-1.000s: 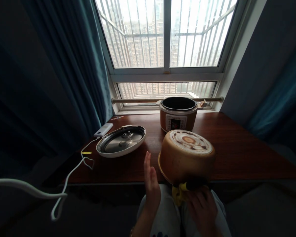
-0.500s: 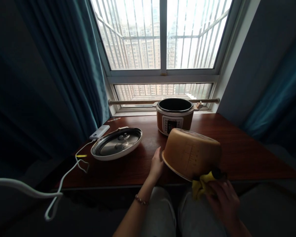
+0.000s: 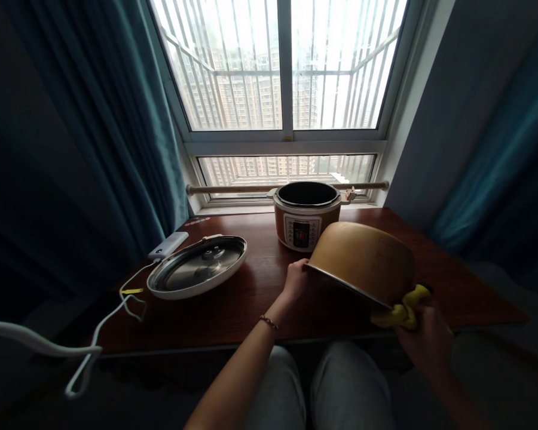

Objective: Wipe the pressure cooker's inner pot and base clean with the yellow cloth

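Note:
A golden inner pot (image 3: 363, 260) is held above the wooden table's (image 3: 251, 298) front edge, tilted with its opening facing down toward me. My left hand (image 3: 296, 279) grips its rim on the left side. My right hand (image 3: 424, 334) is closed on a yellow cloth (image 3: 401, 310) pressed against the pot's lower right rim. Behind it stands the open electric cooker base (image 3: 305, 215) with a control panel on its front.
The cooker's lid (image 3: 196, 273) lies upside down on the table's left. A white power bank (image 3: 168, 245) with a white cable (image 3: 94, 334) sits at the left edge. Blue curtains (image 3: 130, 119) flank the barred window (image 3: 280, 65). My knees are below the table edge.
The pot has turned from bottom-up to tilted sideways and moved right. My left hand went from open beside it to gripping the rim. My right hand with the cloth shifted right.

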Available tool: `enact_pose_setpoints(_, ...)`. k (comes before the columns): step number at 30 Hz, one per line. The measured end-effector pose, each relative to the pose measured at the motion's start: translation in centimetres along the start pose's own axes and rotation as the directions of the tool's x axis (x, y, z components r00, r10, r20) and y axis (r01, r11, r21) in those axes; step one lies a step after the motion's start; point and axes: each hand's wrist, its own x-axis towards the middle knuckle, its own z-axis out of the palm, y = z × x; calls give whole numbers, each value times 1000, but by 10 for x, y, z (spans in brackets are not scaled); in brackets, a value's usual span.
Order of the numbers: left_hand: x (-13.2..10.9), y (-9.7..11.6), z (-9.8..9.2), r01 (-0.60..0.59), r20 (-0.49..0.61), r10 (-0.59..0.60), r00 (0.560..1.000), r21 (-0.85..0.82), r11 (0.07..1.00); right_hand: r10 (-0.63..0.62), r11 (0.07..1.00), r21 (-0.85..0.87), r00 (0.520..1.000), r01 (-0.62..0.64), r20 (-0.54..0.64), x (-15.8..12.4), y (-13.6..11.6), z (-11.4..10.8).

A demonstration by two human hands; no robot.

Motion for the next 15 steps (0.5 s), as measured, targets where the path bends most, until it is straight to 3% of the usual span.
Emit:
enact_pose_setpoints(2,8,2,5,-43,-3,43,999,22,999,180,984,-3,984,-180,6,13,6,1)
enact_pose_setpoints(6,24,2,19,-88,47,85,995,69,994,450,888,72,891,-453,58,37,22,8)
enact_pose_setpoints(11,37,11,35,-158,128,145,981,98,983,539,824,220,842,-522,-21,59,48,15)
enact_pose_setpoints(15,38,37,45,-213,181,194,964,91,973,636,755,228,771,-614,-30,90,80,-2)
